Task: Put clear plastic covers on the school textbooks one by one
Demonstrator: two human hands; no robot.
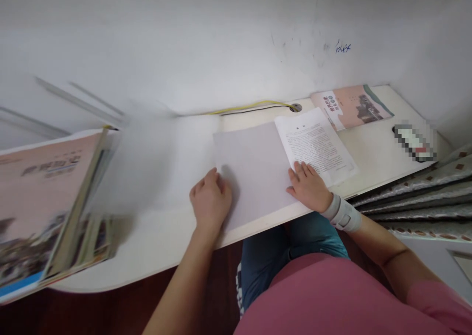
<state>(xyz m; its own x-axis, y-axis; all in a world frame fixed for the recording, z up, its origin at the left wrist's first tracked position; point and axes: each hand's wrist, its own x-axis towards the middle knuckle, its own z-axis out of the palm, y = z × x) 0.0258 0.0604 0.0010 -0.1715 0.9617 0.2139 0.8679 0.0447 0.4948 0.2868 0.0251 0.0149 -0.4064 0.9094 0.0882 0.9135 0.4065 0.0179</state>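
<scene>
My left hand (pixel 212 197) is curled, knuckles up, at the left edge of a plain pale grey sheet (pixel 254 163). What its fingers hold, if anything, is hidden. To its left, a whitish, see-through sheet (pixel 158 163) is smeared by motion and reaches toward the stack of books. My right hand (pixel 309 186), with a grey wrist strap (pixel 342 212), rests with fingers stretched out on the lower part of a printed page (pixel 313 140). That page overlaps the right side of the grey sheet.
A stack of books (pixel 47 177) with a pink cover stands at the left. At the back right lies a pink booklet (pixel 354 106), with a phone-like object (pixel 415 143), blurred out, near the right end. Cables (pixel 254 105) run along the wall into a desk hole (pixel 295 107).
</scene>
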